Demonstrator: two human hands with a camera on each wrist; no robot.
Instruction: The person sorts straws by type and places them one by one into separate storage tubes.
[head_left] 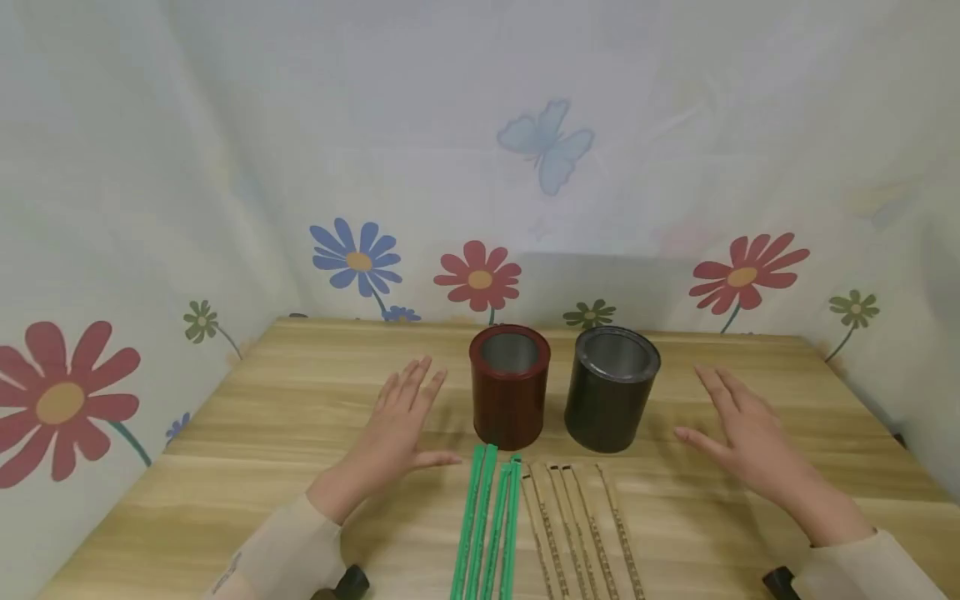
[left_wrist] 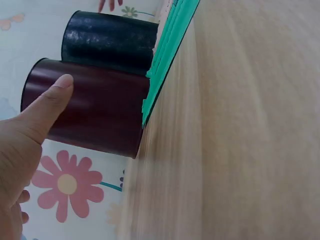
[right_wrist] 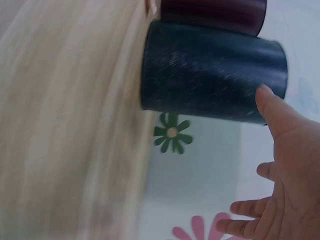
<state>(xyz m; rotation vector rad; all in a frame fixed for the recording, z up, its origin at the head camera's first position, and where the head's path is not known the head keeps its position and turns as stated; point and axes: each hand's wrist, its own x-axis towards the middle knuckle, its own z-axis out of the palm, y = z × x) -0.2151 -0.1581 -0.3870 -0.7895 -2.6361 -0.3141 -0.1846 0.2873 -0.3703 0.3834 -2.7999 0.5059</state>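
A dark red open-topped can [head_left: 510,408] and a dark grey-green open-topped can [head_left: 606,412] stand upright side by side on the wooden table. Left of the red can, my left hand [head_left: 393,429] hovers with fingers spread, holding nothing. In the left wrist view its thumb [left_wrist: 52,97] overlaps the red can; whether it touches cannot be made out, though the head view shows a gap. My right hand [head_left: 750,437] is spread, apart from the dark can's right side. In front of the cans lie several long green strips [head_left: 471,533] and several thin brown patterned sticks [head_left: 588,533].
The wooden table [head_left: 247,450] reaches back to a pale cloth backdrop [head_left: 420,150] printed with flowers and a butterfly. Cloth also hangs along the left and right sides. Dark objects [head_left: 351,582] sit at both wrists.
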